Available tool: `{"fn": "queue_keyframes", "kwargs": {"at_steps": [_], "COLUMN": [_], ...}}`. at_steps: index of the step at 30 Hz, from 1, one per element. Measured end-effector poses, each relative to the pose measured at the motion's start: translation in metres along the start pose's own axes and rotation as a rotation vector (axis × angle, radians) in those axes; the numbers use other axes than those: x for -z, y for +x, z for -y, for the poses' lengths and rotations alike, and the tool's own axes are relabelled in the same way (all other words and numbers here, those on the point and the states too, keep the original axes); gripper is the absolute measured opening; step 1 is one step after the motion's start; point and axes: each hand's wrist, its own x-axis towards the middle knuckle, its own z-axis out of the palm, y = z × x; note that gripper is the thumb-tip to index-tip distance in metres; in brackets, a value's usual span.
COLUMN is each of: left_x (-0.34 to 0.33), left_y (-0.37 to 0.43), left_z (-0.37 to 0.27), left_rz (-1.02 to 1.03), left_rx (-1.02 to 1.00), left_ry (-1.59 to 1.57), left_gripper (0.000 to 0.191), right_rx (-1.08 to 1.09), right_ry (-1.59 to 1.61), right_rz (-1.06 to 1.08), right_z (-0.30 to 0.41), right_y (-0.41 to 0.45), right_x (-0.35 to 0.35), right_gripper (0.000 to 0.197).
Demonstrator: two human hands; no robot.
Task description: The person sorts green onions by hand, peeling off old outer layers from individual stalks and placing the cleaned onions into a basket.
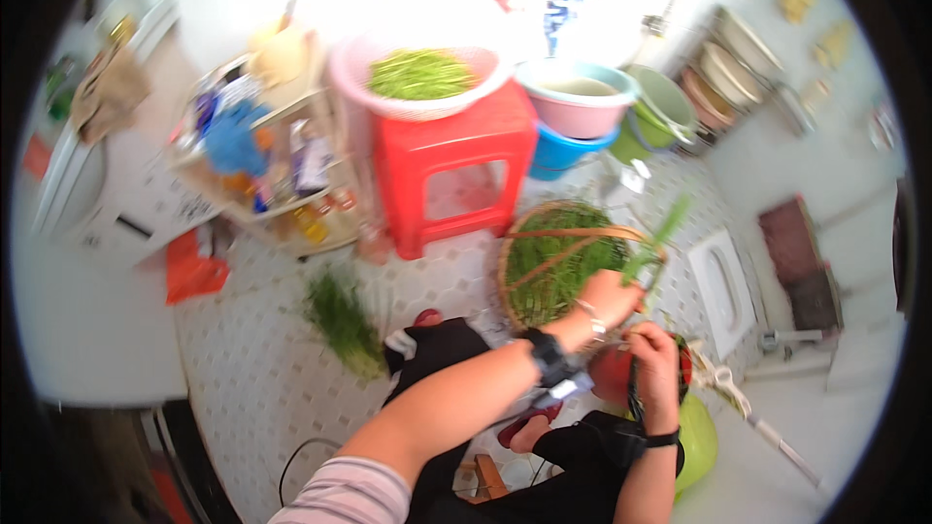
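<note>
My left hand [608, 298] grips a small bunch of thin green stalks [661, 229], whose leafy ends point up and away over the rim of a woven basket [502, 269]. More green stalks [561, 262] fill that basket, under its curved handle. Just below, my right hand [655, 353] has its fingertips drawn together near the bunch's lower ends. Blur hides whether anything is pinched there. Under the right hand stands a red container [610, 372], partly covered by the hand and wrist. A loose pile of green stalks [342, 320] lies on the tiled floor to the left.
A red plastic stool [455, 135] bears a pink colander [346, 76] of trimmed green stalks. Basins [575, 105] and a green bucket [666, 105] stand to its right. A cluttered storage rack [269, 153] is at left. A squat toilet [721, 291] and a pole [783, 444] lie right.
</note>
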Motion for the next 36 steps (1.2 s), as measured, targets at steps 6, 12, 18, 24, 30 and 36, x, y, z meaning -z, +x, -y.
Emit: {"fn": "queue_keyframes", "kwargs": {"at_steps": [6,12,18,24,30,36], "left_x": [0.037,0.047,0.054,0.051,0.051,0.056], "left_y": [-0.016,-0.031,-0.028,-0.023,-0.022,-0.015], "left_z": [-0.020,-0.031,-0.025,-0.023,-0.015,-0.015], "left_rz": [0.299,0.310,0.221,0.208,0.144,0.055], "left_rx": [0.198,0.118,0.132,0.130,0.158,0.123], "left_ry": [-0.515,-0.347,-0.259,-0.263,-0.186,-0.390], "left_gripper": [0.033,0.028,0.027,0.031,0.031,0.028], "right_rx": [0.092,0.152,-0.008,-0.029,-0.071,-0.033], "right_ry": [-0.228,-0.312,0.018,0.181,0.228,0.435], "right_rz": [0.111,0.226,0.224,0.161,0.077,0.151], "right_z": [0.000,-0.005,-0.010,-0.012,-0.009,-0.012], "right_y": [-0.007,-0.010,0.012,0.032,0.039,0.043], "right_x": [-0.004,0.004,-0.004,-0.010,-0.015,-0.009], "right_gripper": [0.010,0.013,0.021,0.007,0.007,0.005]}}
